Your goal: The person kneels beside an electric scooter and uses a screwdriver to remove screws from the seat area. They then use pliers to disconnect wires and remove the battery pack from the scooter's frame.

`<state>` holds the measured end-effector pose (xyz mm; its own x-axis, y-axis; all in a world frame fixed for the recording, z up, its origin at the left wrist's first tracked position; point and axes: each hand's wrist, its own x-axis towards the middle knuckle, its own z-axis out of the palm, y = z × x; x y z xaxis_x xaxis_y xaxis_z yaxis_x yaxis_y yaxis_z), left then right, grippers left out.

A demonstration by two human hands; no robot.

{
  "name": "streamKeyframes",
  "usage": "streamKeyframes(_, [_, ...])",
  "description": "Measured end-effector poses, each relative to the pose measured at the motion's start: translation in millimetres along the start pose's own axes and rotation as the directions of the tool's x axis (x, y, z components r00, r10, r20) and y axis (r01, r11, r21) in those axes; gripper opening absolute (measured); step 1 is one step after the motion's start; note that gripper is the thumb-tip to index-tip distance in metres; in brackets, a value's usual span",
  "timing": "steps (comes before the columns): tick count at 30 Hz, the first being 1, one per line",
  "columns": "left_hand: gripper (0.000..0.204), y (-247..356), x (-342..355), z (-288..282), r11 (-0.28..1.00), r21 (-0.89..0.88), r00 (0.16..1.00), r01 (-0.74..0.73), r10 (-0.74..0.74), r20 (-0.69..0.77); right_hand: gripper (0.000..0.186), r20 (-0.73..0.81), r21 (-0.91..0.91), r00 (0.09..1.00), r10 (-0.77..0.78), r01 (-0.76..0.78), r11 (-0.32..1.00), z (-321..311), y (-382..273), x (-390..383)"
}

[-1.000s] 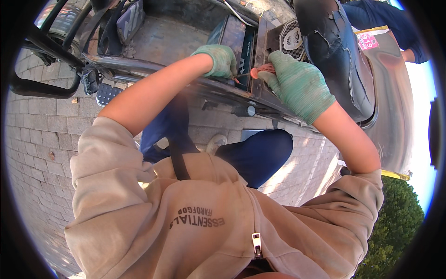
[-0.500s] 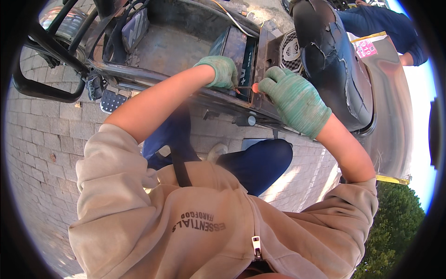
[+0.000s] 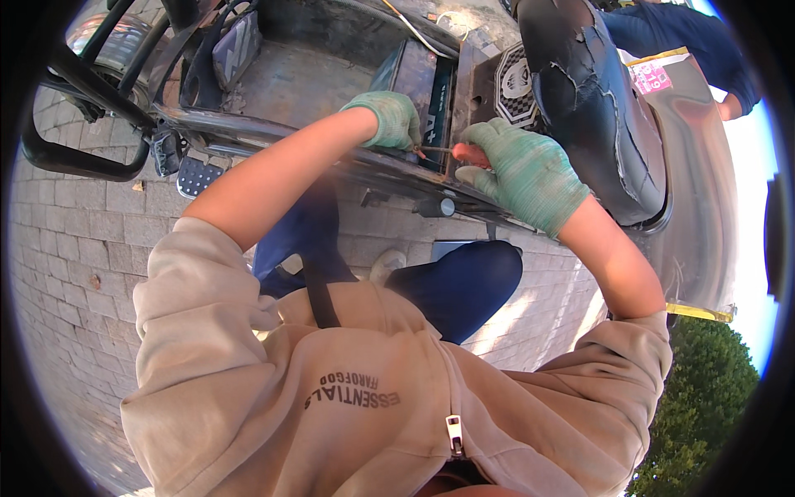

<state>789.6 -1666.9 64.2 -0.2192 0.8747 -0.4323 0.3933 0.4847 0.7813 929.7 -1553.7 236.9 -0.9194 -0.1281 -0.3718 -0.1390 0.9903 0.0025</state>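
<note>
Both my hands wear green knit gloves and meet over the side rail of a vehicle frame. My right hand (image 3: 530,176) grips the orange-red handle of a screwdriver (image 3: 472,155) between thumb and fingers. Its thin shaft points left, toward the fingertips of my left hand (image 3: 385,120). Those fingers are curled down at the near end of a dark battery (image 3: 439,103) in a narrow compartment. A small reddish piece, perhaps a wire end, shows by the screwdriver tip. Whatever my left fingers pinch is hidden by the glove.
A torn black seat (image 3: 580,116) rises right of my right hand, with a shiny metal panel (image 3: 696,166) behind it. The metal footwell (image 3: 310,70) lies left of the battery. A pedal (image 3: 199,178) sticks out below the rail. Another person's arm (image 3: 704,41) is at the far right.
My right hand's fingers have shifted on the screwdriver, its thumb now lower, and more of the orange-red handle shows. My left hand stays at nearly the same spot.
</note>
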Motion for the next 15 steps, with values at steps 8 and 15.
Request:
streamKeyframes(8, [0.023, 2.1, -1.1, -1.4, 1.000, -0.014, 1.000, -0.001, 0.001, -0.001, 0.021, 0.001, 0.025, 1.000, -0.020, 0.020, 0.999, 2.4, 0.6, 4.7])
streamKeyframes(15, [0.025, 2.5, -2.0, -1.6, 1.000, -0.023, 1.000, 0.012, -0.012, 0.008, 0.016, -0.025, -0.070, 0.973, -0.229, 0.227, 0.971, -8.4, 8.2, 1.5])
